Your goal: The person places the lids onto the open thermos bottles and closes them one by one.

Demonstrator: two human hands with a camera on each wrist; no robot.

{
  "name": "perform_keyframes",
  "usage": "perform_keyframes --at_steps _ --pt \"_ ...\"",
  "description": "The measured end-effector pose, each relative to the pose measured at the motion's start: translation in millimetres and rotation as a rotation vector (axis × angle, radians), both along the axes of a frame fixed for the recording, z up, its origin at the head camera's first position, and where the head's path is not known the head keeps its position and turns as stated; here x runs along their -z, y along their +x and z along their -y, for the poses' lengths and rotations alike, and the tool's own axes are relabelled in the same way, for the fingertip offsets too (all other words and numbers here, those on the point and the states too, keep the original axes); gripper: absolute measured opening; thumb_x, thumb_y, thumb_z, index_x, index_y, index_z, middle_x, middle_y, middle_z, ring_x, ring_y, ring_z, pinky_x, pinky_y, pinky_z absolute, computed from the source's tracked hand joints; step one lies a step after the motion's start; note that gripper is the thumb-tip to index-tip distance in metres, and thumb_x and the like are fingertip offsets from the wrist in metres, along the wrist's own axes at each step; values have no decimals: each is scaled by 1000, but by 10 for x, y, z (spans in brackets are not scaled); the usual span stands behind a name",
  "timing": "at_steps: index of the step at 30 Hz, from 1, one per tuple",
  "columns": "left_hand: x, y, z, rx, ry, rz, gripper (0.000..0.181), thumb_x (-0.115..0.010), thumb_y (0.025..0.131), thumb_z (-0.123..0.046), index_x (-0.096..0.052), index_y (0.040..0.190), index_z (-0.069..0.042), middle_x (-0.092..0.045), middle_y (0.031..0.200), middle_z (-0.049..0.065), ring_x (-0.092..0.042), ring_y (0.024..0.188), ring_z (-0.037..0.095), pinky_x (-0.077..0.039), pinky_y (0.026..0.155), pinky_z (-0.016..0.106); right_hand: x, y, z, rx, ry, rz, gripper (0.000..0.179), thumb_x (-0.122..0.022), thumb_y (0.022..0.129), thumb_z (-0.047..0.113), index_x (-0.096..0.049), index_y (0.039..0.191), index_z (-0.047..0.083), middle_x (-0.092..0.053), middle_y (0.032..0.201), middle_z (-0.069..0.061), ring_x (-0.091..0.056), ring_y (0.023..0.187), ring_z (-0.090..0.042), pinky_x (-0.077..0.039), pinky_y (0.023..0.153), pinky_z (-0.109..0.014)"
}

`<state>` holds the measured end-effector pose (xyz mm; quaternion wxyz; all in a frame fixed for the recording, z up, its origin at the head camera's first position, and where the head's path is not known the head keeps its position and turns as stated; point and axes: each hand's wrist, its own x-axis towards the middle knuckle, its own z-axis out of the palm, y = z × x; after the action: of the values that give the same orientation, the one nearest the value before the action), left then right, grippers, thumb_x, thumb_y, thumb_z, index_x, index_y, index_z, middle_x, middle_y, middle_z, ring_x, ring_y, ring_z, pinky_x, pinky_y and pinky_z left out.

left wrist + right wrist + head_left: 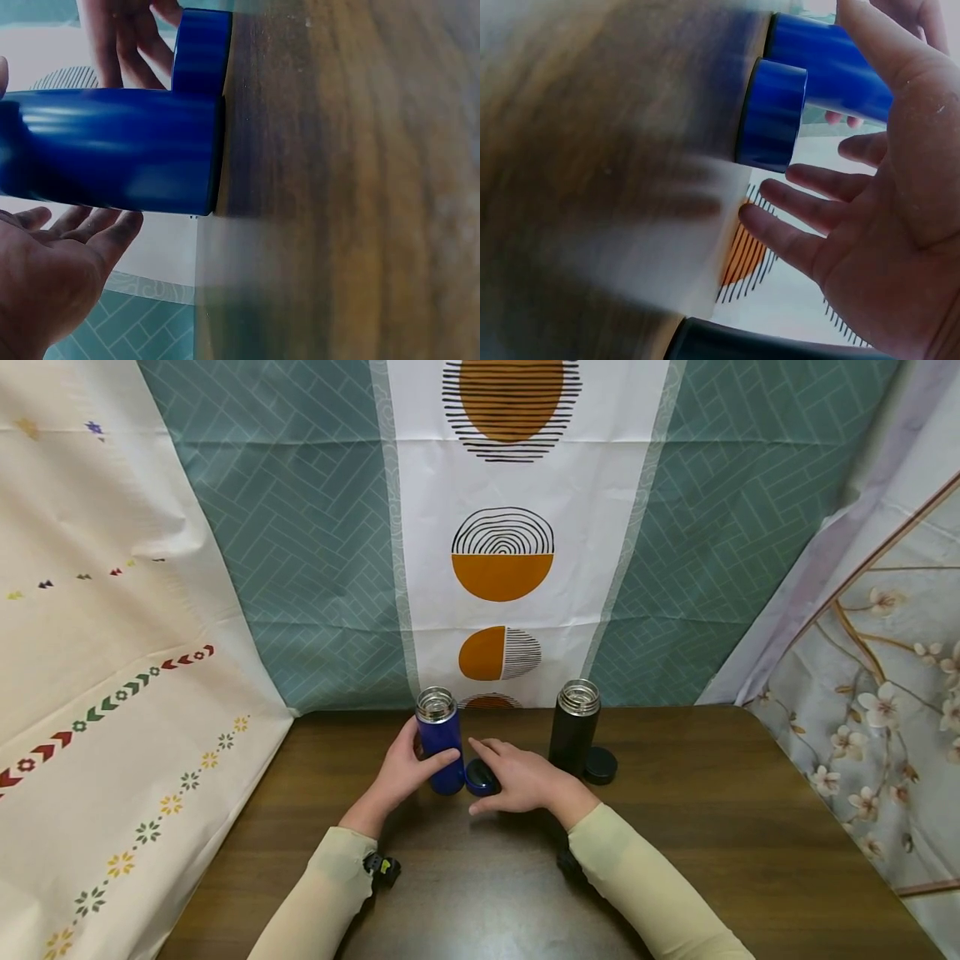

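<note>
A blue insulated bottle (441,752) stands upright on the table, its steel threaded mouth uncovered. My left hand (408,768) holds it from the left, thumb across the near side and fingers round the far side; the left wrist view shows those fingers (97,229) along its wall. Right beside the bottle's base sits its blue lid (480,778), dark on top. My right hand (525,777) reaches over from the right, thumb and fingers spread about the lid. In the right wrist view its fingertips (799,174) are close to the lid's side (772,116).
Behind my right hand stands a black bottle (574,727), also uncovered, with a black lid (600,765) lying beside it. The wooden table (712,827) ends at a patterned cloth backdrop (315,568). Further cloths hang at left and right.
</note>
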<state>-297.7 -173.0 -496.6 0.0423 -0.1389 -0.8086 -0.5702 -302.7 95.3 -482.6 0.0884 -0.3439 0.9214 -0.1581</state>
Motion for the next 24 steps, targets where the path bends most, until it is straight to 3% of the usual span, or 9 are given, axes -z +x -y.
perform_keyframes --at_steps 17,24 --pt "10 -18 18 31 -5 12 81 -88 98 -39 -46 163 -17 -57 161 14 -54 150 40 -39 124 68 25 -92 65 -4 -9 30 112 -77 93 74 -30 177 16 -42 175 -16 -52 153 -35 -45 123 -57" --pt "5 12 30 31 24 33 77 -88 98 -31 -48 162 -15 -59 159 16 -55 149 40 -40 123 68 30 -105 94 -21 -10 18 111 -80 93 72 -35 174 11 -48 170 -15 -58 146 -31 -49 120 -51"
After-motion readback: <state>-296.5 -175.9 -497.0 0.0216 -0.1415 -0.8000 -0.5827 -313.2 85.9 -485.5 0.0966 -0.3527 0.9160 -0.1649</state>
